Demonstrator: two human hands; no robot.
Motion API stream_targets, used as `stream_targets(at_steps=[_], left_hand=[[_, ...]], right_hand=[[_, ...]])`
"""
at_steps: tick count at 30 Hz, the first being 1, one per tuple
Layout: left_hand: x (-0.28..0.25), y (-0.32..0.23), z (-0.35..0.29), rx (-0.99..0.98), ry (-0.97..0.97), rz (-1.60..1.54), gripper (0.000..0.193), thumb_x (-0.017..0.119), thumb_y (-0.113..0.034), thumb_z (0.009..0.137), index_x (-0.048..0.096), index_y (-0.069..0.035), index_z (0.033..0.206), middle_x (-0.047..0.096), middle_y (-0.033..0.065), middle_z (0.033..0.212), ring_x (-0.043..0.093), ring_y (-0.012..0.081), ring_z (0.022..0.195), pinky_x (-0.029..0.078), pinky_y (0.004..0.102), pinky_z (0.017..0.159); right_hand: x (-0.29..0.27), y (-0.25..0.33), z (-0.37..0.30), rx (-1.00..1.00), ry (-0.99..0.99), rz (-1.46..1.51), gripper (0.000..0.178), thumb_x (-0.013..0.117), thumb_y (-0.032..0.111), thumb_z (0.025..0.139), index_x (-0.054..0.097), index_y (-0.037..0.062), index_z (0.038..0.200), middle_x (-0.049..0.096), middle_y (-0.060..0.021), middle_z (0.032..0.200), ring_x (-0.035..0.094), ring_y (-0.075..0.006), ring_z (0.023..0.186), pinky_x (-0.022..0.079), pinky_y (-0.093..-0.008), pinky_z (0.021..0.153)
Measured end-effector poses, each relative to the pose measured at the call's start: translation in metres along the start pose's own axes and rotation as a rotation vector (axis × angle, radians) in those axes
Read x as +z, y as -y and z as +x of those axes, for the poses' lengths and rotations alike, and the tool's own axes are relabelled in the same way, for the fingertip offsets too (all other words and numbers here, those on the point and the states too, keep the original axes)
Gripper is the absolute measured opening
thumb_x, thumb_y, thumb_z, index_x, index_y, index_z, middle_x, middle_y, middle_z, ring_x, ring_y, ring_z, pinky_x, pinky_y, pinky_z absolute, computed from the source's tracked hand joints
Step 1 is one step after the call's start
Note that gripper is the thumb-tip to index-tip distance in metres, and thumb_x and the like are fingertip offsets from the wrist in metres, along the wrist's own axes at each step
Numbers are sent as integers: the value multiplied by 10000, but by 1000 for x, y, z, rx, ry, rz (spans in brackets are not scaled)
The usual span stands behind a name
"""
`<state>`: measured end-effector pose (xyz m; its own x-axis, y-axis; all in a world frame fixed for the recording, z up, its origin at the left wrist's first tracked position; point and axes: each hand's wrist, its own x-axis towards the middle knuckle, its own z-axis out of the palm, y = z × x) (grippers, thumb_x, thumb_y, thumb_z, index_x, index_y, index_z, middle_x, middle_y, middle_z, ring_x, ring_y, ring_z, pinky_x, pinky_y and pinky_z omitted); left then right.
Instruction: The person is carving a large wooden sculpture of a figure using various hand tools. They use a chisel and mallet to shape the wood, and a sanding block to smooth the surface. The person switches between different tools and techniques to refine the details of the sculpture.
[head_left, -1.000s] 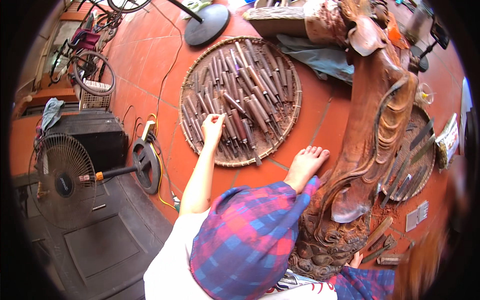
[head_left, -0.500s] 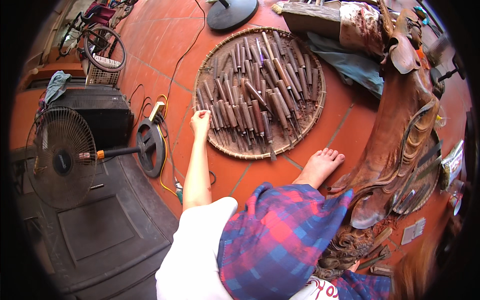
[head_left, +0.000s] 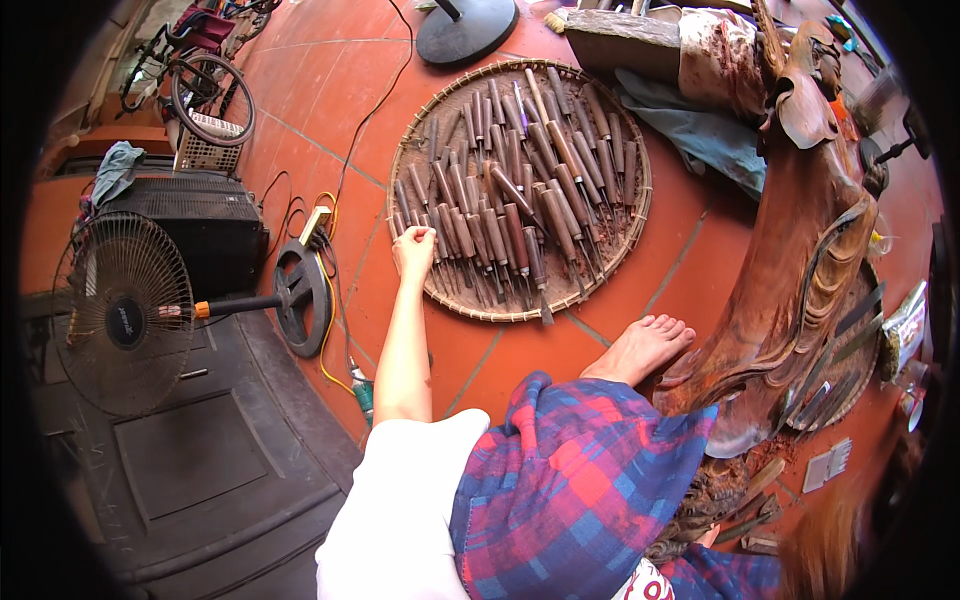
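My left hand [head_left: 414, 252] reaches over the left rim of a round woven tray [head_left: 645, 190]. Its fingers are curled closed beside the wooden handles there. Whatever they hold, if anything, is hidden. Many wood carving chisels [head_left: 535, 255] with brown handles lie packed in the tray, most with blades pointing toward me. My right hand cannot be made out. Only a small patch of skin shows low on the right, beside the carved wood.
A large carved wooden piece [head_left: 760, 290] stands at my right, by my bare foot [head_left: 640, 350]. Left are a fan [head_left: 125, 320], a dark wooden panel [head_left: 190, 455], cables and a green power tool [head_left: 363, 395]. A second tray [head_left: 850, 395] with blades lies far right.
My left hand has shifted slightly right and toward me along the tray's left edge, still closed. My left arm and clothed knee have moved a little to the right. The chisels look unmoved.
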<state>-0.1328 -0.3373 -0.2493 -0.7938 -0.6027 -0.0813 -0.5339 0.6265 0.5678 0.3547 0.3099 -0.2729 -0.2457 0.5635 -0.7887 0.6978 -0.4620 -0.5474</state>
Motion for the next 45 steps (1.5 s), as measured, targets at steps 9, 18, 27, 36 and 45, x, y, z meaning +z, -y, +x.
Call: stream_targets(at_steps=[9, 18, 27, 36, 45], left_hand=[[-16, 35, -5, -152, -27, -75, 87, 663, -82, 859, 695, -38, 928, 718, 56, 761, 674, 100, 644, 529, 240, 591], [17, 17, -27, -69, 369, -152, 253, 726, -89, 818, 614, -17, 1033, 713, 87, 826, 653, 130, 642, 533, 267, 573], [17, -10, -17, 4, 235, 135, 257, 656, -136, 780, 561, 5, 972, 641, 93, 778, 612, 162, 680, 517, 305, 660], [-62, -342, -83, 618, 645, -390, 348, 507, -261, 965, 637, -36, 733, 635, 42, 744, 598, 118, 777, 422, 267, 760], [-4, -439, -336, 1600, 1409, -368, 323, 637, -261, 869, 502, -86, 1106, 545, 115, 832, 632, 303, 731, 510, 446, 602]], right_hand=[[-11, -4, -3, -13, -7, 5, 291, 631, 237, 858, 553, 46, 1063, 573, -57, 918, 589, -189, 794, 480, -346, 679], [-21, -20, -8, -60, 10, 49, 305, 637, 251, 854, 559, 47, 1067, 580, -62, 961, 598, -198, 834, 486, -358, 710], [-7, 21, -35, -114, 140, 79, 227, 661, 147, 785, 544, 40, 949, 557, -44, 677, 552, -164, 597, 461, -303, 570], [-29, 255, -94, -609, 134, -73, 550, 793, 64, 610, 500, 93, 1074, 506, 1, 802, 512, -96, 720, 436, -239, 652], [44, 356, -117, -946, 418, -138, 525, 863, 203, 660, 437, 84, 943, 447, -21, 828, 459, -108, 709, 388, -233, 658]])
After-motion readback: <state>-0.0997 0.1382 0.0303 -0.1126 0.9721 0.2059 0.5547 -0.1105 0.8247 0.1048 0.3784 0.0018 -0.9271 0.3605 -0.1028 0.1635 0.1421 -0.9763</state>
